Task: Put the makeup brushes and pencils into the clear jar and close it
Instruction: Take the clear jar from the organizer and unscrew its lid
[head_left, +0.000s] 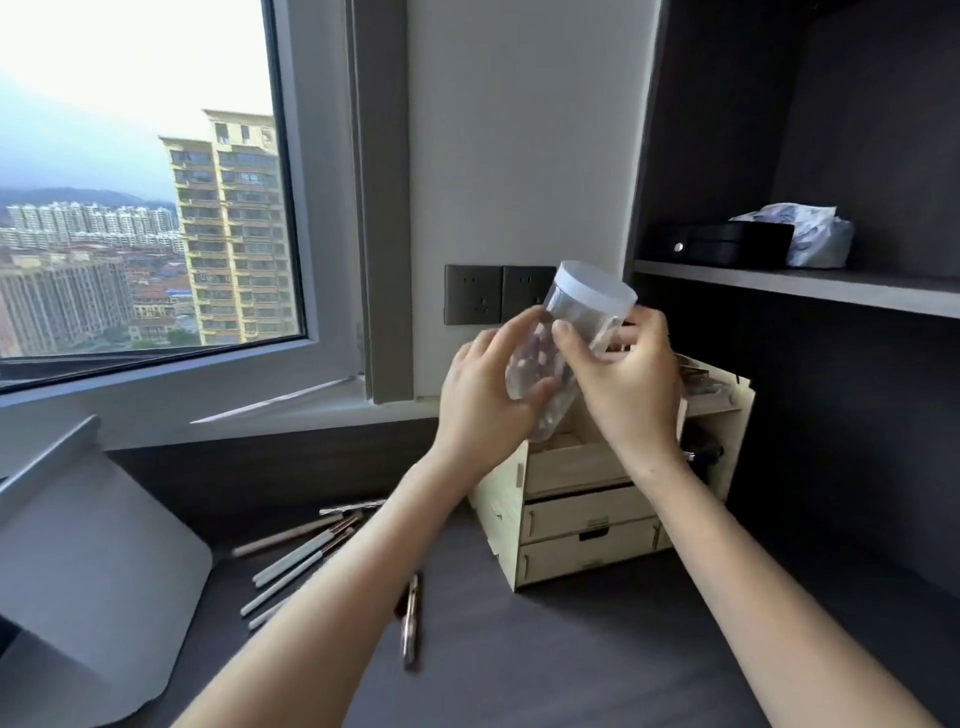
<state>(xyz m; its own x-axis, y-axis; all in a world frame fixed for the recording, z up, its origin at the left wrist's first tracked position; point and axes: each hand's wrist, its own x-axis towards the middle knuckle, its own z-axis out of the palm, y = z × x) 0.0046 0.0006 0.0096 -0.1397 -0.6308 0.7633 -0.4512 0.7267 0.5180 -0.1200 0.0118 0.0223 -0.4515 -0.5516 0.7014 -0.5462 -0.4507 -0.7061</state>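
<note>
Both hands held the clear jar in the air above the wooden drawer organiser, jar tilted, white lid on and pointing to 1 o'clock. Left hand gripped the base end, right hand the body below the lid. Brushes and pencils lay loose on the bench at 8 o'clock of the jar
</note>
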